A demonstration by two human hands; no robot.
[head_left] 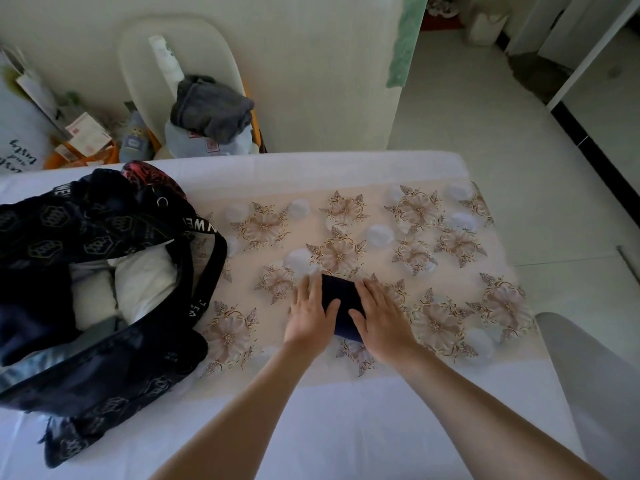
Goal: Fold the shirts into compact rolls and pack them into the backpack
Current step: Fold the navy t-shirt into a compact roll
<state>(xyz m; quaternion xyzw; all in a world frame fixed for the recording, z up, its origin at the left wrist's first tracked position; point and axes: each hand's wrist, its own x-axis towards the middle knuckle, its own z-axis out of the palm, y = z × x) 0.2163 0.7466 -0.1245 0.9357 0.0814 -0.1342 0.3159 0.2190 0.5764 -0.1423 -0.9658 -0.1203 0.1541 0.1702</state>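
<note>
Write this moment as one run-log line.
left hand, right hand: touching dark roll | backpack: open, white fabric inside

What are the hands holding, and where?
A dark blue rolled shirt on the bed: the left hand presses its left end, the right hand its right end, fingers fairly flat, thumbs across the top.

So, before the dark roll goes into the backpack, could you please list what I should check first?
1. Is the dark roll compact, with no loose ends showing? Ok.
2. Are the left hand and right hand on the roll, one at each side? Ok.
3. Are the fingers under the roll for a firm lift? Cannot tell.
4. Is the mouth of the backpack open? Ok.
5. Is there room left beside the white rolls inside? Cannot tell.
</note>
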